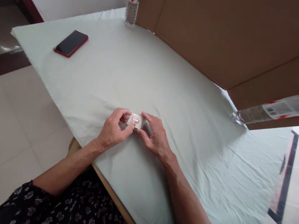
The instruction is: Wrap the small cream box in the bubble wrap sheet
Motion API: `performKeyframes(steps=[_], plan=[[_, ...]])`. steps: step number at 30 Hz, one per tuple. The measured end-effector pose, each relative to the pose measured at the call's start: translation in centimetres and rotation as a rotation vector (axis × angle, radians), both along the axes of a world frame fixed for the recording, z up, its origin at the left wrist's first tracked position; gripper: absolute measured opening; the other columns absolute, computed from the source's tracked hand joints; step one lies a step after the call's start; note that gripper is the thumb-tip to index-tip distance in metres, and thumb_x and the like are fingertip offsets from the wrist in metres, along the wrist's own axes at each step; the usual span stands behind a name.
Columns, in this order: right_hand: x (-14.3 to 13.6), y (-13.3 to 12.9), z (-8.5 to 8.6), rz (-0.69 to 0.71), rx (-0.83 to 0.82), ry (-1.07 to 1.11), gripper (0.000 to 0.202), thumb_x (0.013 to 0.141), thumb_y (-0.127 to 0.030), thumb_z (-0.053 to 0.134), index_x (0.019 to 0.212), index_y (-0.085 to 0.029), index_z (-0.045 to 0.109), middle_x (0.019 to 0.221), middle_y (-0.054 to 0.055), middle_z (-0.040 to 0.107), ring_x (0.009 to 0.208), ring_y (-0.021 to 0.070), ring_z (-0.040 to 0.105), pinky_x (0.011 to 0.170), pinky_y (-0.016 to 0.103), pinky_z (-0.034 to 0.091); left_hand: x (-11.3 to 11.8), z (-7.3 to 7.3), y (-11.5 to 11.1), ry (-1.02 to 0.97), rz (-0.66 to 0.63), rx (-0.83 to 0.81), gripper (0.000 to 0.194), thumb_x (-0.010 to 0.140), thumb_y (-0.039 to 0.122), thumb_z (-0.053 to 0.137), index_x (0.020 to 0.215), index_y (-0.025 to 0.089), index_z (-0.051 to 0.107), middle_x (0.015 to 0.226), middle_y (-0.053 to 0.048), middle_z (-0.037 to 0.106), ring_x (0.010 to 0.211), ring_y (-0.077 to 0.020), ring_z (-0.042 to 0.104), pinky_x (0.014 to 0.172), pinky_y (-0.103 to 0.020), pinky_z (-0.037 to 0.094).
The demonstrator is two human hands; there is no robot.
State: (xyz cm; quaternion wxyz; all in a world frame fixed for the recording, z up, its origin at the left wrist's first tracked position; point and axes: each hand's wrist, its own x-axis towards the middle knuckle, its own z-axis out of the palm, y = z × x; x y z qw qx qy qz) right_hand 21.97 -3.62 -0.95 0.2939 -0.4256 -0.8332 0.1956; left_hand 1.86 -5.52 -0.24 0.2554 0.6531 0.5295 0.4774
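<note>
Near the front edge of the cloth-covered table, a small pale packet with a reddish mark is held between both hands. My left hand pinches its left side, the thumb lying over its lower front. On the other side, my right hand grips the right edge between thumb and fingers. The packet looks partly clear and shiny; its contents are too small to make out.
A phone with a red case lies at the back left. One water bottle stands at the back, another at the right. Both are beside a large brown cardboard panel. Tiled floor shows at the left.
</note>
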Motion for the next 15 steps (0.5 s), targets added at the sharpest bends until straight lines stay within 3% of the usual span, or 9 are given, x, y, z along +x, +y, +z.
performKeyframes(steps=[4,10,13,15], plan=[[0.1,0.1,0.1,-0.003,-0.062,0.006,0.055,0.099,-0.049,0.054,0.148,-0.025,0.050,0.139,0.014,0.066,0.128,0.0322,0.062,0.109,0.055,0.047,-0.4,-0.2,0.2,0.003,0.064,-0.016,0.032,0.081,0.025,0.067,0.112,0.020,0.059,0.101,-0.007,0.063,0.091,-0.0199,0.062,0.084,-0.035,0.055],[0.9,0.3,0.6,-0.045,-0.134,0.068,0.082,0.088,-0.064,0.067,0.156,-0.028,0.039,0.156,0.014,0.051,0.143,0.0357,0.049,0.117,0.059,0.039,-0.6,-1.0,0.6,0.014,-0.053,-0.052,0.057,0.083,0.026,0.063,0.138,0.017,0.051,0.138,-0.017,0.057,0.130,-0.0309,0.054,0.107,-0.050,0.048],[1.1,0.5,0.0,-0.038,-0.194,0.129,0.092,0.082,-0.069,0.070,0.157,-0.026,0.037,0.159,0.017,0.047,0.143,0.0369,0.049,0.116,0.058,0.040,-0.7,-1.4,0.6,-0.017,-0.112,-0.105,0.068,0.083,0.028,0.063,0.147,0.017,0.043,0.150,-0.019,0.050,0.139,-0.0324,0.048,0.115,-0.053,0.042],[0.7,0.6,-0.7,-0.023,-0.201,0.158,0.092,0.082,-0.068,0.071,0.155,-0.024,0.038,0.153,0.018,0.052,0.138,0.0364,0.054,0.114,0.057,0.043,-0.7,-1.5,0.7,-0.053,-0.135,-0.152,0.072,0.083,0.028,0.063,0.151,0.017,0.040,0.148,-0.019,0.053,0.137,-0.0316,0.051,0.115,-0.053,0.042]])
